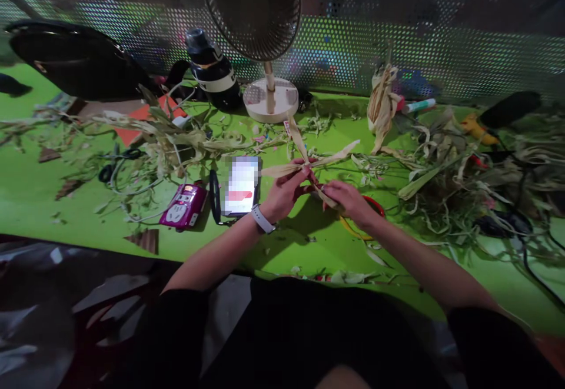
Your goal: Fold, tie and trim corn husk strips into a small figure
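Over the green table (39, 195), both my hands meet on a bundle of dried corn-husk strips (309, 162) that cross each other. My left hand (286, 192), with a white watch on its wrist, pinches the strips where they cross. My right hand (348, 199) is closed on the lower end of a strip. Husk ends stick out to the left, upward and to the right. An orange ring-shaped object (375, 205) lies partly hidden under my right hand.
A phone (241, 186) and a pink power strip (184, 205) lie left of my hands. A small fan (265, 36) and a dark bottle (213, 71) stand at the back. Loose husks (441, 159), cables and scissors (119, 162) litter both sides. A perforated metal screen backs the table.
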{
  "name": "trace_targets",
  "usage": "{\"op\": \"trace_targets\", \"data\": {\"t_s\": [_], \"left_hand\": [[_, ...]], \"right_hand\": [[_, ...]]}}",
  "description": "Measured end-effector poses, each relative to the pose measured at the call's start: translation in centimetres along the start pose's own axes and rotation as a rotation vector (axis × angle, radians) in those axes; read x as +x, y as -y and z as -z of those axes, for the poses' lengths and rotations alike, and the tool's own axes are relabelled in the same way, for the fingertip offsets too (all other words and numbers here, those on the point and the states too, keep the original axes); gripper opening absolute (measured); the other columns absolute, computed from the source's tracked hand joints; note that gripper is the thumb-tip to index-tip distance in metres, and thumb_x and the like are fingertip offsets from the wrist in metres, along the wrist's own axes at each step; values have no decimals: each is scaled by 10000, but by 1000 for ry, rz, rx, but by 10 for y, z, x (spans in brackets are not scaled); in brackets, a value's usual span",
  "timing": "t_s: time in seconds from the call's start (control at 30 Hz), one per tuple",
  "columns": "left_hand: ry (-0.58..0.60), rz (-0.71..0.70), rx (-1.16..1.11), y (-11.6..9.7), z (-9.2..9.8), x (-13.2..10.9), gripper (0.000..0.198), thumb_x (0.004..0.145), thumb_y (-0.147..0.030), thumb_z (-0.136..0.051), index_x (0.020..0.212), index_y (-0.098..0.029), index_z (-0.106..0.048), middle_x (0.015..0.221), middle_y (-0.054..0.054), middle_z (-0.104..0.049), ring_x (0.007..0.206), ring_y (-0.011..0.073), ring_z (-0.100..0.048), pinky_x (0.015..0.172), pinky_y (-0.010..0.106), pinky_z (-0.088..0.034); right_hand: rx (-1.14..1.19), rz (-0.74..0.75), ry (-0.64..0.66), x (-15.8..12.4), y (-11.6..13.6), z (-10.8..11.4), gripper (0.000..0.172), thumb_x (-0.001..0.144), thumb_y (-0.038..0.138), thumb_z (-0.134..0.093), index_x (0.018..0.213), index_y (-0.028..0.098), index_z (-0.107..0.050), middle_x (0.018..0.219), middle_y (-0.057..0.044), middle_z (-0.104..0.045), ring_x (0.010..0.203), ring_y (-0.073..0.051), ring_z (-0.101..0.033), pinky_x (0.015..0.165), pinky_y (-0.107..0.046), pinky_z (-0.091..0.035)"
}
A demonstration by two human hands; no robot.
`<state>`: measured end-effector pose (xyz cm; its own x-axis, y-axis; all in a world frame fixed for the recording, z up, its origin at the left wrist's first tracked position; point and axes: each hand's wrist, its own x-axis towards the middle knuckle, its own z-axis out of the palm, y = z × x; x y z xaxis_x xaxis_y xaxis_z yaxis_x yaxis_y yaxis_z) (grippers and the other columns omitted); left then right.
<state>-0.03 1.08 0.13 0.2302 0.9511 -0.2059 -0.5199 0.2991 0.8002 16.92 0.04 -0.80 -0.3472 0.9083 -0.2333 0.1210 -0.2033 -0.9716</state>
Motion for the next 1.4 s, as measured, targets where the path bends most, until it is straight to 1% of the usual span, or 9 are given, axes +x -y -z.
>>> {"op": "trace_targets", "data": {"t_s": [0.13, 0.3, 0.5, 0.77, 0.97, 1.03, 1.13, 1.27, 1.4], "left_hand": [[-27, 114, -11, 4, -2, -2, 310, 712, -381, -754, 894, -145, -669, 649, -25, -587, 558, 68, -527, 458, 172, -373], [128, 14, 262, 11, -2, -4, 409, 729, -513, -723, 901, -163, -599, 574, -62, -510, 466, 42, -433, 435, 175, -294], [190, -119, 538, 8, 5, 1, 397, 800, -568, -613, 817, -182, -518, 559, -72, -441, 494, 64, -388, 511, 221, -329], [176, -201, 649, 3, 11, 5, 333, 832, -501, -600, 865, -170, -571, 585, -57, -446, 582, 93, -426, 622, 242, -383], [150, -172, 581, 3, 12, 9, 350, 768, -478, -682, 882, -169, -563, 603, -59, -482, 554, 72, -420, 568, 216, -358], [201, -126, 538, -1, 14, 9, 366, 741, -466, -714, 900, -163, -584, 653, -39, -535, 582, 71, -461, 571, 207, -368], [293, -56, 476, -8, 16, 10, 361, 745, -448, -718, 953, -164, -640, 761, -3, -602, 646, 76, -509, 605, 204, -397], [328, -35, 463, -12, 18, 10, 308, 791, -436, -673, 960, -178, -681, 824, 20, -641, 661, 82, -511, 656, 223, -427], [401, -96, 617, -5, 14, 10, 270, 818, -432, -625, 882, -176, -681, 817, 29, -633, 747, 125, -548, 735, 261, -438]], "right_hand": [[36, 80, -183, 4, 2, 9, 457, 792, 661, -563, 729, 210, -530, 650, 23, -554, 612, -127, -509, 566, -257, -391], [-82, 164, -121, -2, 7, 6, 463, 815, 642, -556, 662, 208, -505, 566, 39, -485, 531, -108, -449, 526, -254, -368], [-83, 52, 99, -4, 4, 4, 445, 818, 595, -583, 641, 206, -459, 498, 69, -438, 438, -80, -388, 458, -234, -329], [-168, 97, 63, -7, 0, 3, 387, 875, 527, -525, 664, 211, -455, 511, 64, -452, 459, -89, -413, 483, -237, -333], [-267, 141, 1, -12, 0, -2, 360, 877, 471, -514, 639, 213, -437, 510, 61, -430, 462, -92, -398, 481, -247, -311], [-233, 130, -8, -13, 4, -1, 373, 855, 478, -545, 620, 212, -428, 512, 59, -422, 466, -93, -401, 485, -248, -325], [-84, 64, 77, -11, 12, 9, 396, 800, 571, -586, 675, 203, -508, 571, 31, -505, 526, -114, -481, 533, -262, -393], [209, 62, 95, -3, 18, 25, 603, 761, 775, -453, 872, 202, -604, 606, 4, -546, 538, -140, -509, 546, -292, -440], [171, 92, -6, 1, 13, 25, 444, 752, 664, -616, 877, 238, -592, 591, 34, -528, 495, -125, -483, 500, -277, -422]]}}
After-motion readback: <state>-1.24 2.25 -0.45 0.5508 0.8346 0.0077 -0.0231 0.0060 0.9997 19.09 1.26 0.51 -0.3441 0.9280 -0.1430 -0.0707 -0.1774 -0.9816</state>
